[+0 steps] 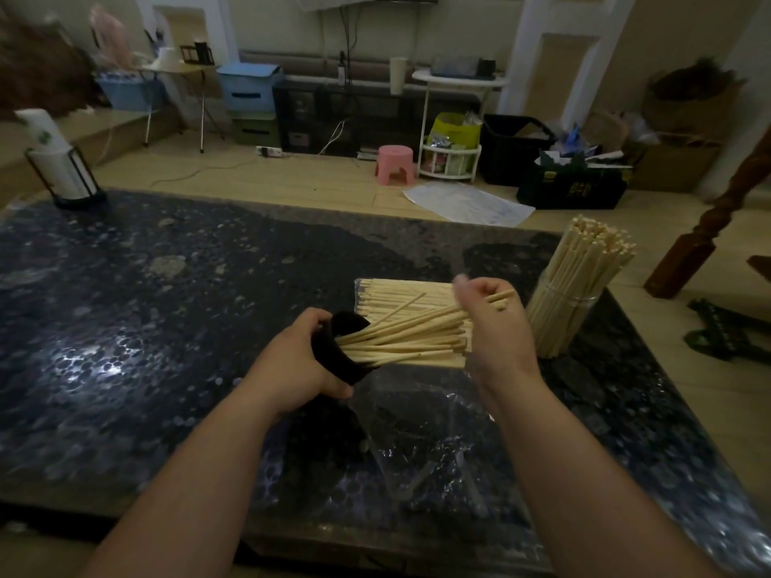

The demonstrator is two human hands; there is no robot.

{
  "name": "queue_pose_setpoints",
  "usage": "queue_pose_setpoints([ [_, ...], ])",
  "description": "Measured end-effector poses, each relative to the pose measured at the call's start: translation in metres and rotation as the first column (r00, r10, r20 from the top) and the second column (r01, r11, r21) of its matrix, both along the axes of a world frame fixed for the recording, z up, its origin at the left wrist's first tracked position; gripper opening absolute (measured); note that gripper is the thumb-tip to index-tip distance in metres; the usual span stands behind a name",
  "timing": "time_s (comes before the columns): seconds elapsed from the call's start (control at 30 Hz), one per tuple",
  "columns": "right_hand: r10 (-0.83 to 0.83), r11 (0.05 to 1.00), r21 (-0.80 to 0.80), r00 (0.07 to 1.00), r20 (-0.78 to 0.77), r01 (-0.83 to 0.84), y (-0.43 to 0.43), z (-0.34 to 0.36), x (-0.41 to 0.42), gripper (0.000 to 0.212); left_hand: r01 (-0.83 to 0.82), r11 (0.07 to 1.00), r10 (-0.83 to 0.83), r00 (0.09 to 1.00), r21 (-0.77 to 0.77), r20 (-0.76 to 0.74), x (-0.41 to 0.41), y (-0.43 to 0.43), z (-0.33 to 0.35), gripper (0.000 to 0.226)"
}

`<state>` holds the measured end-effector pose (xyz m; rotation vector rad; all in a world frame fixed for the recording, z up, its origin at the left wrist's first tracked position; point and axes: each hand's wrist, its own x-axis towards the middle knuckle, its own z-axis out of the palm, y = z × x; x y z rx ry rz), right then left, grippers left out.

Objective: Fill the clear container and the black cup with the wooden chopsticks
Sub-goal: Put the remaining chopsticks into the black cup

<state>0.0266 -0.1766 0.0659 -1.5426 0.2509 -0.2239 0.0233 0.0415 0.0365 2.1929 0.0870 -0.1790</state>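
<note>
The left grip (300, 360) curls round the black cup (336, 362), tipped sideways above the table (125, 327). The right grip (496, 323) holds chopsticks (409, 340) poking from its mouth. The clear container (563, 314), packed full, stands just right of them.

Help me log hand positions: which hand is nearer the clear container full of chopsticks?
Right. The right hand, holding wooden chopsticks, is close beside the clear container, on its left in view. The left hand grips the black cup farther left, beyond the right hand.
</note>
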Motion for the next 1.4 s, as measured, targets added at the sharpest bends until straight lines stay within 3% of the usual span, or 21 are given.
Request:
queue_pose_setpoints([
  [0.07, -0.068, 0.996, 0.059, 0.997, -0.044, 0.070, 0.003, 0.003, 0.000, 0.040, -0.004, 1.000, 0.004, 1.000, 0.001, 0.006, 0.001, 0.000, -0.001, 0.081],
  [0.23, -0.008, 0.992, -0.129, 0.999, -0.050, 0.002, 0.004, -0.002, 0.000, 0.028, -0.009, 1.000, 0.009, 1.000, 0.012, 0.001, 0.003, 0.001, -0.004, 0.083],
  [0.4, 0.006, 0.993, -0.119, 0.999, -0.044, -0.011, 0.004, 0.002, 0.000, 0.033, -0.012, 1.000, 0.012, 1.000, -0.004, 0.010, 0.002, 0.000, -0.003, 0.082],
  [0.53, 0.185, 0.960, -0.190, 0.974, -0.134, -0.208, 0.002, 0.001, -0.003, 0.043, 0.007, 1.000, -0.007, 1.000, 0.004, 0.014, 0.001, -0.001, 0.000, 0.082],
  [0.67, 0.203, 0.969, -0.100, 0.957, -0.208, -0.227, 0.005, -0.004, -0.002, 0.048, -0.020, 1.000, 0.020, 1.000, -0.019, -0.003, 0.002, 0.003, 0.001, 0.079],
  [0.73, 0.158, 0.984, -0.056, 0.971, -0.178, -0.170, 0.004, -0.007, 0.002, 0.044, -0.056, 0.998, 0.055, 0.998, -0.041, -0.010, 0.002, 0.005, 0.000, 0.080],
  [0.83, 0.064, 0.991, -0.112, 0.993, -0.097, -0.074, -0.002, -0.006, 0.003, 0.027, -0.127, 0.989, 0.128, 0.992, -0.069, 0.002, 0.004, 0.007, -0.004, 0.083],
  [0.93, 0.034, 0.973, -0.220, 0.987, -0.157, -0.068, -0.007, -0.011, 0.002, 0.021, -0.186, 0.979, 0.187, 0.982, -0.087, 0.004, 0.006, 0.008, -0.005, 0.085],
  [1.1, 0.098, 0.819, -0.506, 0.935, -0.341, -0.270, -0.011, -0.031, -0.005, 0.012, -0.266, 0.957, 0.273, 0.961, -0.112, 0.048, 0.005, 0.007, -0.002, 0.089],
  [1.2, 0.164, 0.721, -0.572, 0.898, -0.408, -0.391, -0.010, -0.041, -0.008, 0.018, -0.305, 0.943, 0.315, 0.947, -0.133, 0.065, 0.004, 0.005, -0.001, 0.093],
  [1.3, 0.249, 0.566, -0.609, 0.820, -0.516, -0.555, -0.008, -0.052, -0.009, 0.020, -0.347, 0.922, 0.366, 0.926, -0.172, 0.095, 0.005, 0.005, -0.002, 0.090],
  [1.4, 0.349, 0.406, -0.621, 0.742, -0.573, -0.671, -0.007, -0.068, -0.007, 0.042, -0.362, 0.916, 0.384, 0.916, -0.172, 0.117, 0.007, 0.004, -0.002, 0.091],
])
